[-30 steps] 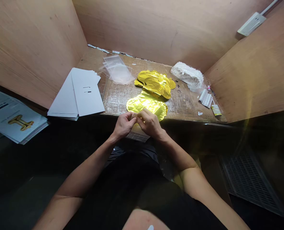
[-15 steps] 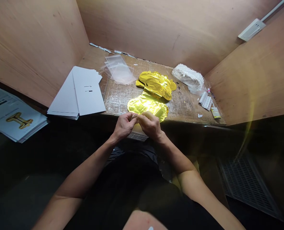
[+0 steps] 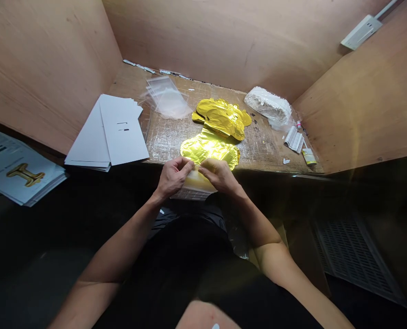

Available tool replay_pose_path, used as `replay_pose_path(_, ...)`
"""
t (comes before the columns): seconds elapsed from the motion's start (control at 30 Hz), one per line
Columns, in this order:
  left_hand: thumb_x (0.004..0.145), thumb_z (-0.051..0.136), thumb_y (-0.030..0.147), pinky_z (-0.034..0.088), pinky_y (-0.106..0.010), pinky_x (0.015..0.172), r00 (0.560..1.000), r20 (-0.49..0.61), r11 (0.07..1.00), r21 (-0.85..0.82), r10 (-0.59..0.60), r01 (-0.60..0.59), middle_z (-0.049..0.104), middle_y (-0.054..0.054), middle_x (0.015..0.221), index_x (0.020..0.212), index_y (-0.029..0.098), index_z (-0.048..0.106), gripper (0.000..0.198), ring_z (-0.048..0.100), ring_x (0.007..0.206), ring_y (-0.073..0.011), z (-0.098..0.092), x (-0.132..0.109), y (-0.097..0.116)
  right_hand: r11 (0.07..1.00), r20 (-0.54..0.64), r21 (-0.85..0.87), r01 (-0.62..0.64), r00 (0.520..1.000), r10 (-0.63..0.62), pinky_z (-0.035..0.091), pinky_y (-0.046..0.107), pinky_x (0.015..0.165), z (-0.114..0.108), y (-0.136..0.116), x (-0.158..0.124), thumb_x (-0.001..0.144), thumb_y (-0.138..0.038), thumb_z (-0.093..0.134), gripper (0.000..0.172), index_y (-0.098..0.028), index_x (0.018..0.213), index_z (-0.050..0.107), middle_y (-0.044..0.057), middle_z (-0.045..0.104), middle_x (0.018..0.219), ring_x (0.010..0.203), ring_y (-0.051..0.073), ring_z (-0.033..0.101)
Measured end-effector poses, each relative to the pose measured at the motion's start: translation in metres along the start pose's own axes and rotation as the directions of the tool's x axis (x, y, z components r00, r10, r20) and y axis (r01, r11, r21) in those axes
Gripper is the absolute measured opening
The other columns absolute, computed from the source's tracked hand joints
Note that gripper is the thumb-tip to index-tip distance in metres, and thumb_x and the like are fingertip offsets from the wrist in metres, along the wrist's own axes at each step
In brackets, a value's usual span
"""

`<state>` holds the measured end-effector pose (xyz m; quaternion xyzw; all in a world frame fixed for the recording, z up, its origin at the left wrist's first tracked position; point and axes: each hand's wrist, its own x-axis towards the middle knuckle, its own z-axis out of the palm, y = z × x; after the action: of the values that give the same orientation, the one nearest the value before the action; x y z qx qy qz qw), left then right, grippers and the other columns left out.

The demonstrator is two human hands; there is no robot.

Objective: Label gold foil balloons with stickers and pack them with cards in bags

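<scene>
My left hand (image 3: 172,176) and my right hand (image 3: 218,175) are closed side by side at the near edge of the wooden bench (image 3: 265,151). Between them they pinch a clear packet (image 3: 195,185) with a folded gold foil piece inside. Just beyond the fingers a flat gold foil balloon (image 3: 210,150) lies on the bench. A heap of more gold foil balloons (image 3: 222,117) sits behind it.
Clear plastic bags (image 3: 164,96) lie at the back left. White cards (image 3: 110,132) overhang the left edge, printed sheets (image 3: 14,167) lie lower left. A white bundle (image 3: 268,105) and small items (image 3: 297,141) sit at the right. Plywood walls enclose three sides.
My hands have spread a little apart and dropped slightly toward me, and the packet between them shows more than before.
</scene>
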<state>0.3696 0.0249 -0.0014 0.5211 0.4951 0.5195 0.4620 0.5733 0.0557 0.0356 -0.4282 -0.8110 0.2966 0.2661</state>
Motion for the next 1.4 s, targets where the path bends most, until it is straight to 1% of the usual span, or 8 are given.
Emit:
replay_pose_path(0.2,0.098,0.068,0.062,0.034,-0.027,0.055,1.0,-0.027,0.999,0.041,-0.002,0.004,0.057,-0.001,0.066,0.072,0.015,0.067,0.054,0.047,0.06,-0.0123,0.004,-0.001,-0.006,0.998,0.046,0.017,-0.053,0.998,0.053,0.041,0.027,0.067,-0.013,-0.006,-0.002,0.103,-0.039,0.068,0.023,-0.017,0.099,0.076,0.001,0.067,0.075,0.065,0.013,0.052)
replay_pose_path(0.43,0.092,0.078,0.057,0.054,-0.029,0.071,1.0,0.016,1.0,-0.028,0.006,-0.006,0.075,-0.007,0.084,0.089,0.015,0.076,0.042,0.069,0.073,-0.0178,0.009,0.001,-0.007,1.0,0.112,-0.029,-0.002,0.994,0.005,0.042,0.027,0.075,-0.014,-0.008,-0.001,0.105,-0.033,0.065,0.019,-0.017,0.102,0.074,0.004,0.073,0.087,0.076,0.015,0.06)
replay_pose_path(0.57,0.09,0.08,0.051,0.055,-0.029,0.073,1.0,0.016,0.999,-0.026,-0.025,0.025,0.076,-0.006,0.084,0.1,0.015,0.08,0.038,0.07,0.075,-0.0179,0.009,0.001,-0.009,1.0,0.1,-0.006,-0.004,0.995,0.005,0.044,0.027,0.077,-0.013,-0.006,-0.001,0.103,-0.027,0.065,0.015,-0.017,0.095,0.072,0.004,0.074,0.088,0.079,0.016,0.063)
replay_pose_path(0.7,0.091,0.078,0.05,0.055,-0.029,0.073,0.999,0.001,0.999,0.03,-0.042,0.042,0.077,-0.007,0.085,0.095,0.015,0.079,0.035,0.071,0.076,-0.0186,0.006,0.0,-0.008,1.0,0.117,0.009,-0.028,0.993,0.027,0.044,0.027,0.074,-0.016,-0.004,-0.002,0.102,-0.027,0.064,0.015,-0.018,0.093,0.071,0.003,0.073,0.086,0.078,0.016,0.062)
replay_pose_path(0.83,0.094,0.075,0.048,0.056,-0.03,0.073,1.0,-0.006,0.997,0.079,-0.017,0.017,0.076,-0.007,0.085,0.092,0.015,0.077,0.033,0.071,0.075,-0.0187,0.008,0.0,-0.007,0.999,0.111,-0.016,-0.039,0.993,0.04,0.043,0.027,0.073,-0.013,-0.003,-0.003,0.103,-0.029,0.067,0.012,-0.019,0.105,0.073,0.001,0.071,0.083,0.074,0.015,0.06)
replay_pose_path(1.0,0.094,0.075,0.055,0.063,-0.031,0.077,1.0,-0.009,0.999,0.028,-0.022,0.022,0.077,-0.008,0.089,0.092,0.014,0.076,0.04,0.073,0.079,-0.02,0.013,0.0,-0.005,0.963,-0.022,-0.229,0.142,0.988,-0.151,0.045,0.03,0.079,0.002,0.004,-0.003,0.109,-0.029,0.06,0.018,-0.019,0.103,0.074,0.008,0.072,0.101,0.087,0.018,0.063)
replay_pose_path(1.17,0.092,0.076,0.062,0.064,-0.031,0.074,0.998,-0.035,0.999,-0.008,-0.051,0.051,0.075,-0.008,0.084,0.087,0.013,0.074,0.049,0.072,0.078,-0.0197,0.014,0.0,-0.005,0.819,-0.062,-0.504,0.274,0.935,-0.35,0.044,0.034,0.084,0.011,0.01,-0.002,0.112,-0.023,0.049,0.032,-0.021,0.091,0.073,0.009,0.069,0.094,0.088,0.021,0.057)
replay_pose_path(1.4,0.09,0.079,0.055,0.059,-0.03,0.08,0.998,0.06,0.999,-0.031,-0.029,0.031,0.078,-0.008,0.097,0.104,0.015,0.076,0.043,0.072,0.086,-0.0203,0.011,0.0,-0.013,0.877,-0.087,-0.436,0.202,0.961,-0.264,0.047,0.032,0.078,0.021,0.005,-0.006,0.112,-0.025,0.048,0.032,-0.02,0.087,0.069,0.009,0.067,0.091,0.083,0.019,0.059)
